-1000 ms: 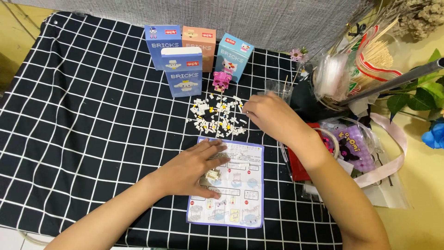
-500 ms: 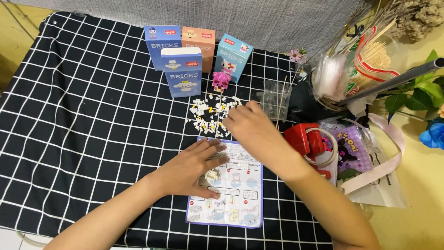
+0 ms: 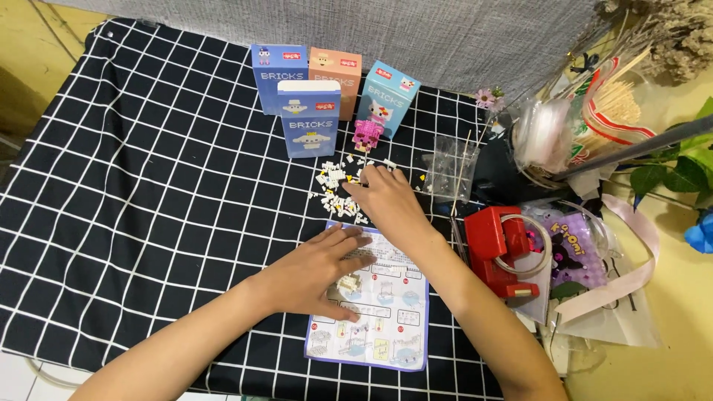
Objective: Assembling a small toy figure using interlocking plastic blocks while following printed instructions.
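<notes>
On the checked cloth [image 3: 148, 186] covering the surface, I see my left hand [image 3: 316, 271] lying flat on the instruction sheet [image 3: 375, 304], fingers spread and pointing toward the far right, holding nothing. A small white brick assembly [image 3: 347, 283] sits on the sheet just beside that hand's thumb. The sheet's long axis runs from me toward the boxes, its top edge close to the loose bricks [image 3: 338, 189]. My right hand [image 3: 386, 200] rests over that scatter of tiny white and yellow bricks, fingertips down among them; I cannot tell whether its grip pinches a piece. Beyond the bricks stand four upright boxes [image 3: 308, 119], with a small pink figure [image 3: 367, 135] just in front of the rightmost. A red tool [image 3: 494, 245] lies to the right, near clear bags [image 3: 449, 167].
</notes>
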